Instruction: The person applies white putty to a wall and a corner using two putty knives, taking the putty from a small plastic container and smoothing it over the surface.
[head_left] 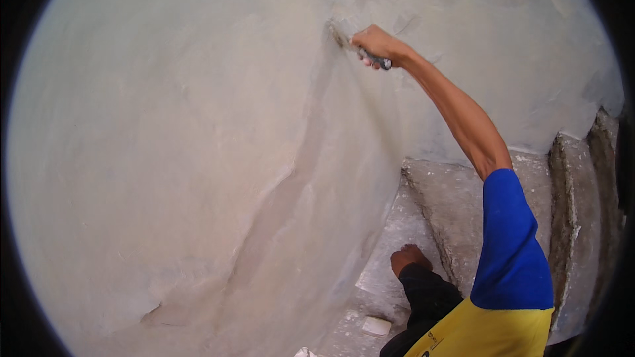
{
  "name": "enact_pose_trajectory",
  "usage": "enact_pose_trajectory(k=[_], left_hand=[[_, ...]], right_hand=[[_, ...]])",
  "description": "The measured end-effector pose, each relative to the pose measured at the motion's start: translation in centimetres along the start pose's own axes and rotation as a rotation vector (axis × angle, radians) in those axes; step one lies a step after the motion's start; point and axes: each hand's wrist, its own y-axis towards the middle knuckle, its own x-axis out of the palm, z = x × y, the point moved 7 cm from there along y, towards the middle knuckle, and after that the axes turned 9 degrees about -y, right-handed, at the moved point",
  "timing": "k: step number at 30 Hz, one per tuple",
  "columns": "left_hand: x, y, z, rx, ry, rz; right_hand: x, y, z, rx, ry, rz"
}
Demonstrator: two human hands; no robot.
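Observation:
My right hand (376,45) is closed around the dark handle of a putty knife (338,35), whose blade lies against the pale plastered wall (165,125). The knife is near the corner where two wall faces meet. Below it, a darker, smoother band (281,201) runs down the wall to the lower left. My right arm reaches up across the view in a blue sleeve (510,244). My left hand does not show.
Rough concrete steps (456,205) with white splatter climb to the right. My bare foot (410,259) stands on a lower step beside the wall. Close by lies a small whitish block (377,326). A dark chipped patch (165,315) marks the wall at lower left.

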Motion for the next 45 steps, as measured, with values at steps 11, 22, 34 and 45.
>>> enact_pose_trajectory(k=[11, 22, 34, 45], left_hand=[[1.0, 0.2, -0.8, -0.037, 0.006, -0.048], [2.1, -0.2, -1.7, 0.0, 0.064, -0.144], [25.1, 1.4, -0.3, -0.081, 0.145, -0.511], [38.0, 1.5, 10.3, -0.122, 0.09, -0.399]], right_hand=[[-1.8, -0.2, 1.7, -0.03, 0.025, 0.144], [4.8, -10.8, 4.5, -0.001, -0.107, -0.393], [-3.4, -11.9, 23.8, 0.393, 0.857, -0.044], [-4.0, -10.1, 18.4, 0.478, 0.662, 0.289]])
